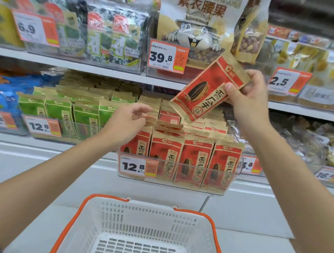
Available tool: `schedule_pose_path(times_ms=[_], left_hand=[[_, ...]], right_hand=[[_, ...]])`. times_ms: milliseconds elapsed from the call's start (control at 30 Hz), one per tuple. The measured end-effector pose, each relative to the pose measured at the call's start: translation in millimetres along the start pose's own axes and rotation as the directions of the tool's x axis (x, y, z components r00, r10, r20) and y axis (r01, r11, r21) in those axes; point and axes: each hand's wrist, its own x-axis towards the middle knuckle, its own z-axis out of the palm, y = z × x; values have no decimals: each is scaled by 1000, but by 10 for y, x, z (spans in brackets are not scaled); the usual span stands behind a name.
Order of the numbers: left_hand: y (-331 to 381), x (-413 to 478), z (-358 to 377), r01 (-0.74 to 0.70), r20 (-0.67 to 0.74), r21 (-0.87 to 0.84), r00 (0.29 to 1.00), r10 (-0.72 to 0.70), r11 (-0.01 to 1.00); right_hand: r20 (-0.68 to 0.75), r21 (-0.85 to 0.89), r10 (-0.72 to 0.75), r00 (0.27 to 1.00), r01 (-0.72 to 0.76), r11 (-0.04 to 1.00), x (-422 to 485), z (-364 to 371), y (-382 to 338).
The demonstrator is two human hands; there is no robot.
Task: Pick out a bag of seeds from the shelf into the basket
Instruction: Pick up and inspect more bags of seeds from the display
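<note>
A red and tan bag of sunflower seeds (203, 89) is held tilted in the air above the shelf, gripped at its upper end by my right hand (248, 100). Below it, more red seed bags (195, 159) stand in rows in a clear shelf bin. My left hand (127, 122) hovers over the tops of those bags with fingers curled and apart, holding nothing. The white basket (90, 215) with an orange rim sits low in the view, below both arms, with nothing inside it.
Green seed bags (61, 114) fill the bin to the left. Seaweed packs (109, 34) and a large cashew bag (199, 24) stand on the shelf above. Price tags (133, 166) hang on the bin fronts. Other snack bags (308, 139) lie at the right.
</note>
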Motion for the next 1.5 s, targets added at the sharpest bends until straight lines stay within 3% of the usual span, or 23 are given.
schedule_pose_path(times_ms=[167, 267, 400, 533, 733, 833, 933, 1100, 1167, 1300, 1500], left_hand=[[-154, 313, 52, -105, 94, 368, 993, 75, 924], [-249, 369, 79, -166, 159, 490, 982, 99, 856], [-346, 427, 67, -202, 182, 521, 976, 123, 829], [-358, 454, 81, -204, 195, 527, 974, 116, 825], [-337, 450, 53, -199, 148, 513, 979, 142, 835], [-302, 445, 34, -180, 96, 495, 984, 152, 850], [-278, 444, 22, -169, 69, 463, 986, 155, 870], [-279, 428, -7, -154, 46, 439, 988, 148, 885], [-278, 419, -18, -145, 34, 416, 989, 144, 898], [-276, 390, -44, -126, 19, 392, 992, 128, 911], [-145, 307, -91, -121, -22, 322, 991, 135, 939]], right_hand=[[81, -184, -76, 994, 89, 979, 249, 426, 303], [169, -347, -52, 984, 108, 932, 314, 586, 559], [296, -500, 60, 953, 102, 860, 316, 730, 833], [520, -664, 263, 813, 191, 723, 288, 826, 946], [546, -628, 352, 761, 94, 772, 451, 876, 892], [510, -628, 341, 790, 71, 775, 548, 943, 899], [464, -748, 302, 832, 186, 637, 669, 1081, 936], [493, -861, 465, 735, 337, 380, 730, 1243, 911], [504, -856, 441, 743, 364, 366, 713, 1261, 910], [524, -806, 367, 768, 308, 506, 655, 1193, 926], [538, -712, -15, 843, 464, 527, 468, 889, 495]])
